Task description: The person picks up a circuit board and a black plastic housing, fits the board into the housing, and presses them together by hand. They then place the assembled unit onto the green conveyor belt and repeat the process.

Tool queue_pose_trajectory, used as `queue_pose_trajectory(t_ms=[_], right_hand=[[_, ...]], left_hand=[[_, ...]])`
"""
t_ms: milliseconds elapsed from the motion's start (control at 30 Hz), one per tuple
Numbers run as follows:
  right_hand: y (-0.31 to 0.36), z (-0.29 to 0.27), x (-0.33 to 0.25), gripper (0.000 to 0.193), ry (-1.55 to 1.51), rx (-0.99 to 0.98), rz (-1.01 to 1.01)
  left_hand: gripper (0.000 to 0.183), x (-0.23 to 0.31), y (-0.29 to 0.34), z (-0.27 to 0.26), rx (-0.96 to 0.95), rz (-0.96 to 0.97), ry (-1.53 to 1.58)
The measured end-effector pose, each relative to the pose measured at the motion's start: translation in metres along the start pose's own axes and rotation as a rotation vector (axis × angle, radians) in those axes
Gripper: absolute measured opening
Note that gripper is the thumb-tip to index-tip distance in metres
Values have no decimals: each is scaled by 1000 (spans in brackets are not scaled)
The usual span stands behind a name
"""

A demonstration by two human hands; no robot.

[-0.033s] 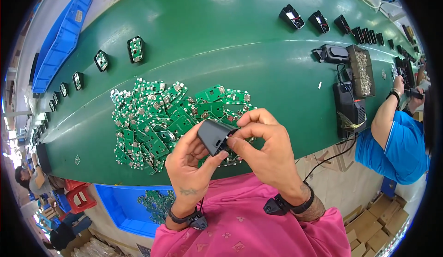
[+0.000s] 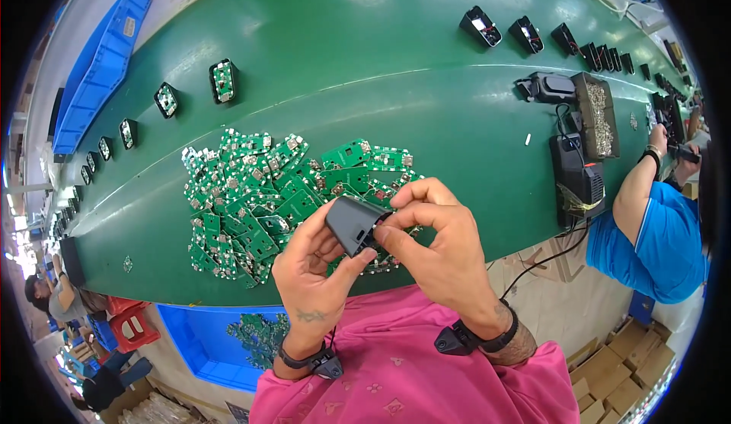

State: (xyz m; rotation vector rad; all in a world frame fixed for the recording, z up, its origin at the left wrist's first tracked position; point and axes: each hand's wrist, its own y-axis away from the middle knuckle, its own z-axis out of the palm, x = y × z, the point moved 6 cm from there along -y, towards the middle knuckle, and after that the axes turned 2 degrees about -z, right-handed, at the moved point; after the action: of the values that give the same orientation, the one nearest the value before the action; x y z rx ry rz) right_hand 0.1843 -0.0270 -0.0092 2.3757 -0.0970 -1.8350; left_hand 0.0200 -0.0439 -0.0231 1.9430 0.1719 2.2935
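While the head view offers no close-up, it shows a dark grey plastic housing (image 2: 349, 220) lifted above the near part of the desk (image 2: 472, 150), in front of a loose pile of green circuit boards (image 2: 255, 211). The person's left hand (image 2: 311, 275) grasps it, fingers behind its left side and thumb by the lower corner. The right hand (image 2: 442, 249) brings thumb and forefinger to the open end; whether they pinch the rim or something inside cannot be told, since the fingertips cover it.

Judging by its look, the housing is a moulded shell, likely light and stiff, with smooth matte walls that could slide a little under a weak grip, more so because they taper. The surest hold is probably across two opposite outer walls, clear of the small rectangular cutout (image 2: 359, 235) and of the open end, so that the right hand has room there. Anything fitted within would likely be more delicate than the shell; the boards in the pile look thin and rigid, best taken by their edges, away from the soldered parts
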Motion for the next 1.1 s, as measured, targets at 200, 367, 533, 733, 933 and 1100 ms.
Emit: queue_pose_trajectory(t_ms=[200, 367, 533, 733, 933, 1100], right_hand=[[0, 4, 4, 11, -7, 49, 11], [1, 6, 8, 11, -24, 37, -8], [0, 11, 23, 9, -313, -36, 169], [2, 11, 18, 16, -356, -24, 184], [2, 9, 21, 14, -365, -10, 191], [2, 13, 26, 14, -375, -9, 186]], left_hand=[[63, 0, 2, 0, 25, 22, -17], [62, -1, 3, -2, 45, 98, -73], [62, 3, 4, 1, 39, 92, -87], [60, 3, 2, -3, 38, 80, -33], [59, 6, 2, 5, -4, 132, -107], [58, 6, 3, 3, -3, 99, -132]])
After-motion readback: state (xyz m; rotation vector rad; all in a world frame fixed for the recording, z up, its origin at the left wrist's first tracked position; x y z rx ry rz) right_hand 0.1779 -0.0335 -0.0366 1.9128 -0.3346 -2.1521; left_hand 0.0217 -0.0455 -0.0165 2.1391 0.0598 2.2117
